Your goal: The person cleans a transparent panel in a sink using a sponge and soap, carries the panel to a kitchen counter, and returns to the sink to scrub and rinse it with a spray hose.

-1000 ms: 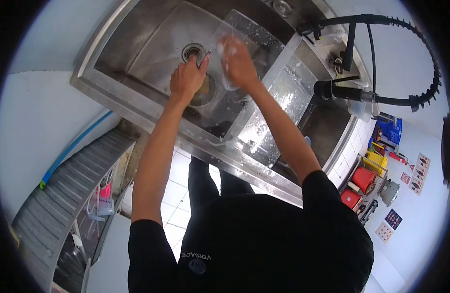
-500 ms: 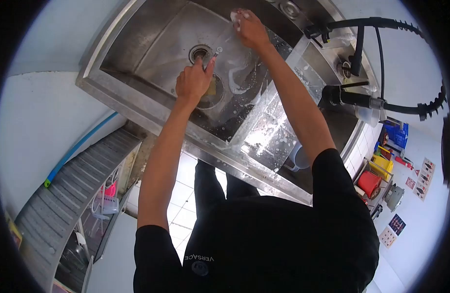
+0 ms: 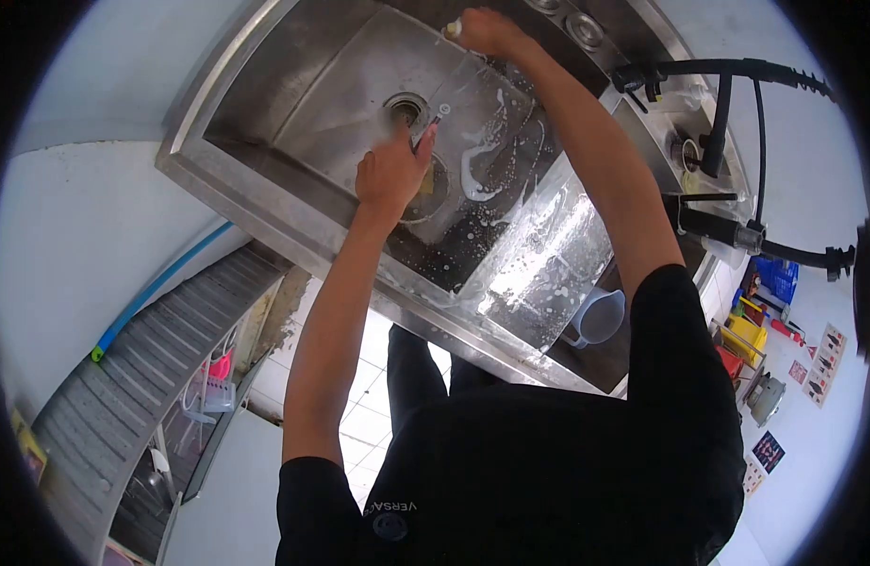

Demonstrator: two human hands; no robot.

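My left hand [image 3: 392, 176] is over the sink floor beside the drain [image 3: 406, 107], closed around a slim metal utensil; its handle end with a small hole [image 3: 443, 110] sticks out by my thumb. The index finger is blurred. Under this hand lies a round outline with a yellow patch [image 3: 426, 185], partly hidden; I cannot tell its kind. My right hand [image 3: 487, 33] is at the far side of the sink [image 3: 345, 71], closed on a whitish-yellow foamy sponge [image 3: 452, 30], mostly covered by the fingers. Soap suds [image 3: 474, 179] streak the sink floor between the hands.
A wet, sudsy metal divider [image 3: 538, 250] borders the sink on the right. Beyond it stands a bluish plastic jug [image 3: 600, 316]. A black spray tap [image 3: 708, 222] with hoses hangs at right. A ribbed grey surface [image 3: 152, 368] and blue hose [image 3: 161, 283] are at left.
My right hand has moved slightly away across the sink, and yellow now shows on its sponge. The view has shifted so more of the jug shows. My left hand stays by the drain.
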